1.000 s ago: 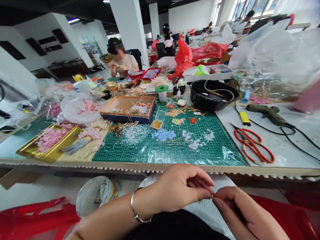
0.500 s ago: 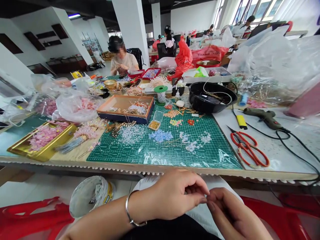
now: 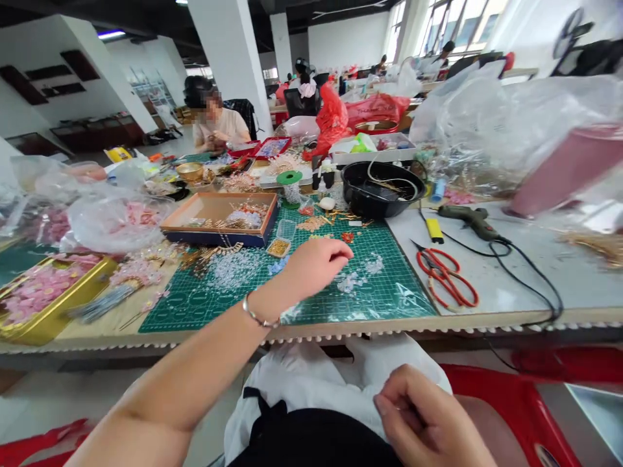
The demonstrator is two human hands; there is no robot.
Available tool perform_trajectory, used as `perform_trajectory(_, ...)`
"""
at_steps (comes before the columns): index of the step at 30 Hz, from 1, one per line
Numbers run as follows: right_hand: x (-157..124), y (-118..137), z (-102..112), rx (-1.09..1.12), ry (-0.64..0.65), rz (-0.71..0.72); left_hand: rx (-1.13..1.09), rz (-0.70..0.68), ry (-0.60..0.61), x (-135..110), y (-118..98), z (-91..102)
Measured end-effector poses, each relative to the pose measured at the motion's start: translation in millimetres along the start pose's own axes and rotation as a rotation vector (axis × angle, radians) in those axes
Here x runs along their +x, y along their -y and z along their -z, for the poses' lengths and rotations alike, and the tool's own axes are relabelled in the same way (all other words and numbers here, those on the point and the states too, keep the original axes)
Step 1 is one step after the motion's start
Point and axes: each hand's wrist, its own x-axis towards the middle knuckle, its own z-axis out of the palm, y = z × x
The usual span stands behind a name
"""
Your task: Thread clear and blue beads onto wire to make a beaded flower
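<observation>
Out over the green cutting mat (image 3: 228, 308), left hand (image 3: 314, 269) reaching just beside pale beads (image 3: 353, 282), fingers loosely curled and seemingly empty; right hand (image 3: 426, 415) low by white cloth (image 3: 311, 389), fingers curled, any grip unclear.

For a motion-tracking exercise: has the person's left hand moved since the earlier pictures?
Yes: the left hand has moved forward, from below the table edge to above the green cutting mat.

Bright daylight from the windows (image 3: 460, 29) — soft shadows, edges stretched by wide-angle distortion.
</observation>
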Motion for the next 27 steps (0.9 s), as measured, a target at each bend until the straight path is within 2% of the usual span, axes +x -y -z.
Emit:
perform_trajectory(4, -0.4, -2.8, 1.2, 0.041, 0.095, 0.023, 0.106, -0.020, 0.113, 63.6, -2.6, -22.3)
perform_trajectory(7, -1.3, -4.2, 9.9, 0.047, 0.144, 0.019, 0.155, -0.014, 0.201, 89.6, -10.1, -44.7)
perform_trajectory(10, -2.0, -4.3, 20.1, 0.042, 0.172, 0.003, 0.186, -0.002, 0.252, 100.0, -14.9, -61.6)
perform_trajectory(13, -2.3, -4.3, 25.9, 0.041, 0.204, -0.026, 0.191, 0.010, 0.264, 103.6, -17.3, -69.6)
perform_trajectory(15, -2.6, -4.7, 26.7, 0.032, 0.212, -0.039, 0.181, 0.013, 0.252, 105.2, -19.5, -66.9)
perform_trajectory(17, -3.2, -5.6, 26.4, 0.012, 0.199, -0.046, 0.156, 0.007, 0.218, 105.5, -24.1, -56.0)
perform_trajectory(20, -4.0, -6.4, 27.6, -0.025, 0.165, -0.060, 0.088, -0.025, 0.132, 94.6, -37.2, -30.3)
perform_trajectory(23, -2.6, -3.3, 33.6, -0.049, 0.136, -0.044, -0.108, -0.048, 0.097, 58.9, -55.0, -12.2)
perform_trajectory(25, 0.4, 1.9, 39.6, -0.053, 0.050, -0.003, -0.657, 0.034, 0.172, 23.8, -65.1, -11.9)
perform_trajectory(27, 4.6, 8.9, 45.6, -0.055, -0.107, 0.047, -1.026, 0.186, 0.288, -12.3, -71.6, -19.9)
